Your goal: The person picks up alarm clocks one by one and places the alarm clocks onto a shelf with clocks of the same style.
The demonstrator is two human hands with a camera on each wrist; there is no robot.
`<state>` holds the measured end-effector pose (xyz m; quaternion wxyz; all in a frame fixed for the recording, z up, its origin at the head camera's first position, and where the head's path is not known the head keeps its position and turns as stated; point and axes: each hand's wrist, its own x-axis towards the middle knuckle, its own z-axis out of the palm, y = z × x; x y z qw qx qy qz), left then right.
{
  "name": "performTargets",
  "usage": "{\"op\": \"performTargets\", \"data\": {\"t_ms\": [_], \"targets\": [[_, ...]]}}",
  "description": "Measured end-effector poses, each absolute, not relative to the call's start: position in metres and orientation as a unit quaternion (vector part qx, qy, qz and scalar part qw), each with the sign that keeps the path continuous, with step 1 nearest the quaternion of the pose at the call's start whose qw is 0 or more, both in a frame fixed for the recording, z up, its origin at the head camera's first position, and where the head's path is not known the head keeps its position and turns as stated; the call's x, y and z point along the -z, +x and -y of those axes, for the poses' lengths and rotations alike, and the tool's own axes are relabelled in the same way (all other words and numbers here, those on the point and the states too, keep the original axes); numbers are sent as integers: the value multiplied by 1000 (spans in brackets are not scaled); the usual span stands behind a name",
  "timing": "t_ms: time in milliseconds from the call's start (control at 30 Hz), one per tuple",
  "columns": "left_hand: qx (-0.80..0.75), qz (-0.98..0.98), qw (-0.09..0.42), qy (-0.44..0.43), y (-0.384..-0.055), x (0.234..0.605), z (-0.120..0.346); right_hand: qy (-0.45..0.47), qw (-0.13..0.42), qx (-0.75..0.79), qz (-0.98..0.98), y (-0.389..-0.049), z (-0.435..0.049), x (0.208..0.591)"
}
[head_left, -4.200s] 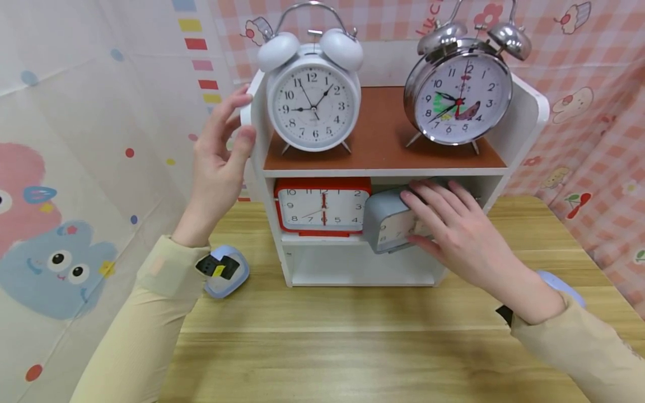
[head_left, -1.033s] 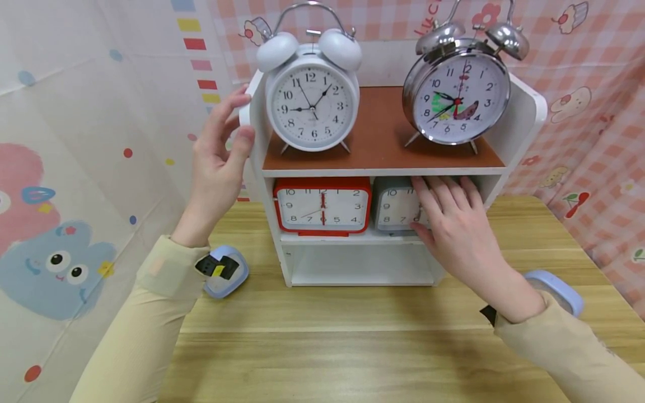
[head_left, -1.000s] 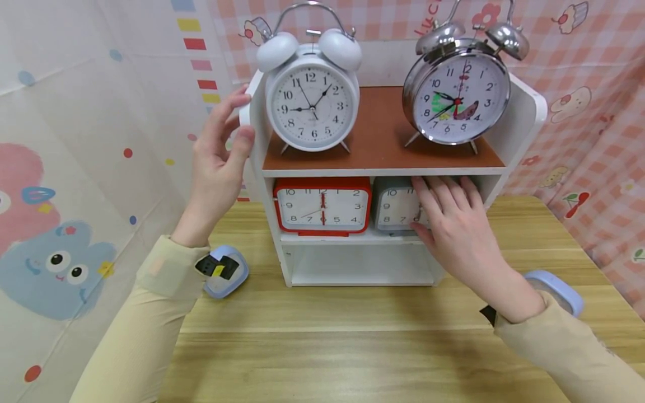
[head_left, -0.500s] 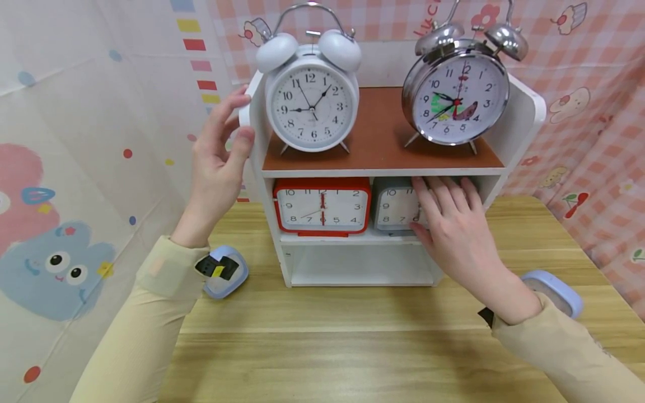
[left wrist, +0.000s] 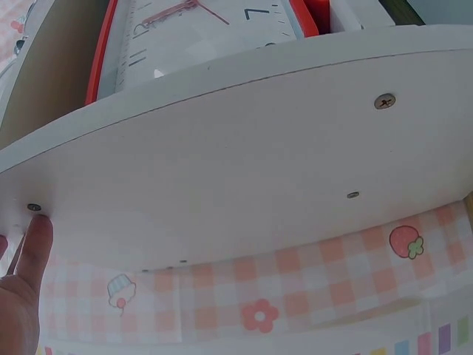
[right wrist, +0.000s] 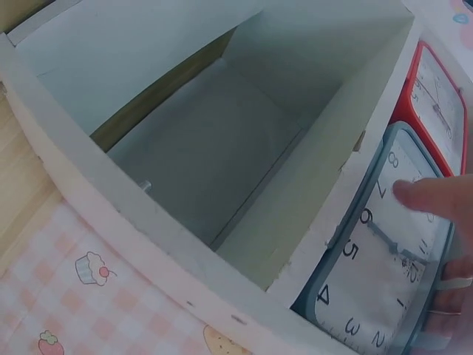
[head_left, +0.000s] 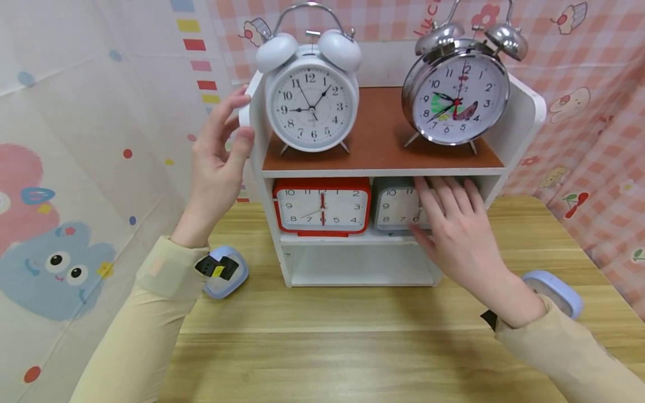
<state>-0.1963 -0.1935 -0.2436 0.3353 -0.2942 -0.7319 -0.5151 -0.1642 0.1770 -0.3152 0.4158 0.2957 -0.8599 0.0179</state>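
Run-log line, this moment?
left hand: touches shelf side; right hand: holds gray-blue clock; red clock: beside it; white clock, silver clock: top shelf

Bright head view, soft shadows on table (head_left: 327, 347), glints on chrome clock (head_left: 456, 101), dimmer wrist views

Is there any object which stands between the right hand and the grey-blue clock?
Nothing visible stands between the right hand and the grey-blue clock: the thumb lies over its face. The red clock stands beside it, not between them.
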Motion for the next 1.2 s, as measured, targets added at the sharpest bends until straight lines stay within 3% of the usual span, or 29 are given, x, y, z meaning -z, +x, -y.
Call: {"op": "performTargets", "data": {"t_ms": [533, 1200], "targets": [[499, 739, 342, -296, -197, 244, 194, 328, 414, -71, 846, -145, -191, 317], [515, 730, 338, -295, -196, 243, 193, 321, 473, -146, 808, -128, -231, 335]]}}
